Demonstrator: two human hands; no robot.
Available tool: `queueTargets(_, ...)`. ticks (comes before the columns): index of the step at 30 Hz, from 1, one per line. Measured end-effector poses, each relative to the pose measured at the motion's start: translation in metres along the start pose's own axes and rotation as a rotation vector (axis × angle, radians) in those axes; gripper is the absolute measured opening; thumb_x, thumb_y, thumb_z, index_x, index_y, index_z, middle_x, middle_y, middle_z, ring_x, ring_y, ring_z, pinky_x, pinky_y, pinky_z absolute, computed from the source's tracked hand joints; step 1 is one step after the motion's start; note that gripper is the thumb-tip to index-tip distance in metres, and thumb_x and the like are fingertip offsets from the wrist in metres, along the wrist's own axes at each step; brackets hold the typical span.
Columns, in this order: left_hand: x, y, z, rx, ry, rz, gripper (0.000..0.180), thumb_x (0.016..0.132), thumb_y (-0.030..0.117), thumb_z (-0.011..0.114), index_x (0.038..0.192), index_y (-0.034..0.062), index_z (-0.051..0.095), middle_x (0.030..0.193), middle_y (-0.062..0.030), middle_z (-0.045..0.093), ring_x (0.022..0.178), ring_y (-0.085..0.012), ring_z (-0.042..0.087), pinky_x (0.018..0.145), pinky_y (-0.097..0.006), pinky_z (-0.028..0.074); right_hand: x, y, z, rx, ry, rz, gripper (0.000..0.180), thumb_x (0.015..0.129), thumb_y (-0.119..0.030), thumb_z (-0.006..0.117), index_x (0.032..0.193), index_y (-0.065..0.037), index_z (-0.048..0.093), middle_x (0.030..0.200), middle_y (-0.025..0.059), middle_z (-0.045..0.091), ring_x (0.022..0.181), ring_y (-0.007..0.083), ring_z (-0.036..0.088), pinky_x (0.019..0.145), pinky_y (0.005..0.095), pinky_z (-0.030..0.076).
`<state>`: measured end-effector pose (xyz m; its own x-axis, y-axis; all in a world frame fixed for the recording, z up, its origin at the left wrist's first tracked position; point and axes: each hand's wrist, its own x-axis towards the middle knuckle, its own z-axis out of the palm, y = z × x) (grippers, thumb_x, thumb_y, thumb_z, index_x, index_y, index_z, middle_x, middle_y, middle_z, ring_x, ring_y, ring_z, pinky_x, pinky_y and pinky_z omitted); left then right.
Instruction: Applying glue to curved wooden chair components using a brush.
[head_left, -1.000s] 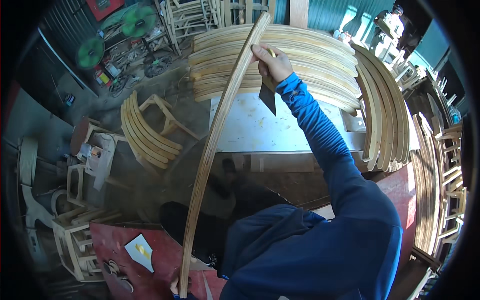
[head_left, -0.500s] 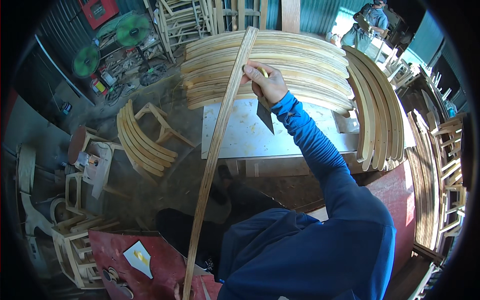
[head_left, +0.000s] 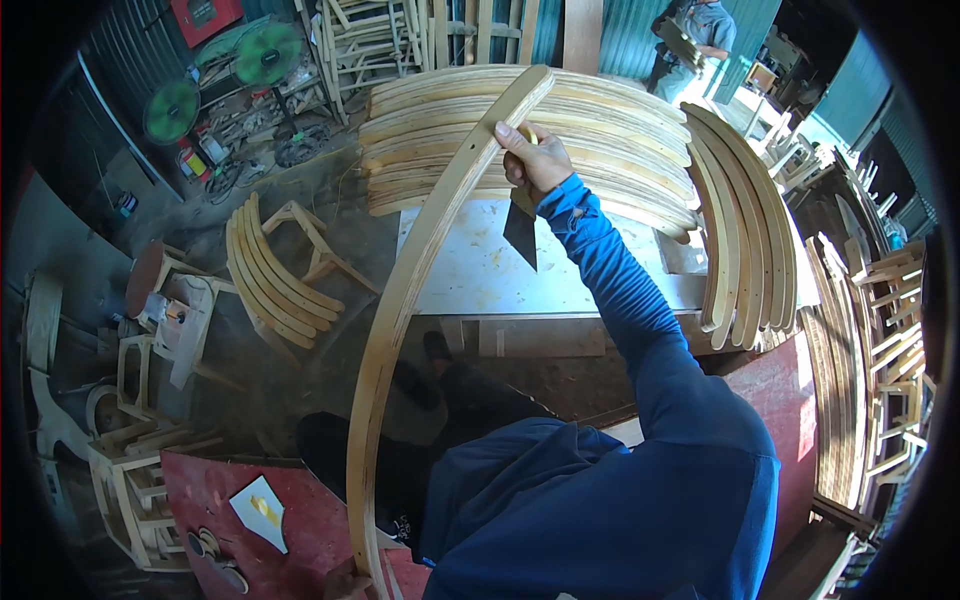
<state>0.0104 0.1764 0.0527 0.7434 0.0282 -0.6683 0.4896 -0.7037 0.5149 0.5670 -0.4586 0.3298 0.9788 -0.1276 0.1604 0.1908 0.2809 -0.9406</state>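
Observation:
A long curved wooden piece (head_left: pixel 385 345) slants across my front from the lower edge up to the worktable. Near its upper end my right hand (head_left: pixel 537 160) pinches its edge with thumb and fingers. The same hand keeps a putty knife (head_left: pixel 521 235) in its palm, dark blade hanging down and part of its yellowish handle showing. At the bottom of the picture my left hand (head_left: pixel 345 582), dim and cut off, grips the lower end of the curved piece. The piece's broad face shows, with a small hole near the top.
Curved wooden pieces (head_left: pixel 620 130) lie stacked on the white worktable (head_left: pixel 480 270), with more (head_left: pixel 745 230) at its right end. Another curved bundle (head_left: pixel 275 280) rests at left. A red board (head_left: pixel 290 535) bears a white plate with yellow putty (head_left: pixel 260 512). Another person (head_left: pixel 695 45) stands far right.
The curved piece has been turned from its narrow edge to its broad face, and its upper end shifted right. The left hand shows more plainly. The far person has moved left.

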Motion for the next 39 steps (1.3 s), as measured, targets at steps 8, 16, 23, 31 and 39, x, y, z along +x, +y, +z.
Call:
queueTargets(8,-0.025,0.012,-0.035,-0.280,0.178,-0.095,0.063,0.081,0.015,0.077,0.138,0.0028,0.053,0.109,-0.0063,0.065,0.092,-0.0173,0.062,0.076,-0.029,0.053,-0.018,0.000,0.032,-0.063,-0.126,-0.075,0.044,0.081,-0.028,0.086,0.112,-0.004,0.067,0.074,-0.0022,0.062,0.051,0.0048,0.048,0.045,0.0206,0.035)
queueTargets(16,-0.054,0.066,-0.052,-0.332,0.449,-0.060,0.063,0.081,0.015,0.077,0.138,0.0029,0.053,0.109,-0.0068,0.065,0.092,-0.0179,0.062,0.075,-0.030,0.053,-0.049,-0.005,0.063,-0.051,-0.260,-0.140,0.044,0.081,-0.024,0.087,0.114,-0.005,0.065,0.084,-0.0007,0.067,0.068,0.0054,0.055,0.063,0.0203,0.048)
queueTargets(23,-0.100,0.081,-0.059,-0.434,0.673,-0.071,0.064,0.081,0.014,0.077,0.139,0.0031,0.052,0.108,-0.0073,0.065,0.092,-0.0185,0.062,0.074,-0.030,0.053,-0.066,-0.011,0.099,-0.003,-0.405,-0.153,0.032,0.084,-0.022,0.084,0.106,-0.007,0.065,0.087,-0.0028,0.067,0.075,0.0036,0.057,0.065,0.0209,0.046)
queueTargets(31,-0.101,0.098,-0.053,-0.609,0.733,-0.105,0.064,0.081,0.014,0.077,0.140,0.0032,0.052,0.108,-0.0078,0.065,0.091,-0.0192,0.062,0.073,-0.031,0.053,-0.043,-0.012,0.063,0.211,-0.285,0.084,0.049,0.099,-0.051,0.059,0.087,-0.004,0.059,0.055,0.0029,0.049,0.046,0.0129,0.046,0.045,0.0269,0.036)
queueTargets(39,-0.071,0.076,-0.049,-0.683,0.807,0.161,0.065,0.085,0.003,0.068,0.147,0.0079,0.046,0.120,-0.0191,0.062,0.094,-0.0288,0.066,0.074,-0.041,0.058,-0.018,0.034,0.025,0.682,-0.353,0.200,0.054,0.099,-0.058,0.052,0.099,-0.004,0.060,0.071,0.0054,0.055,0.054,0.0139,0.046,0.048,0.0285,0.037)
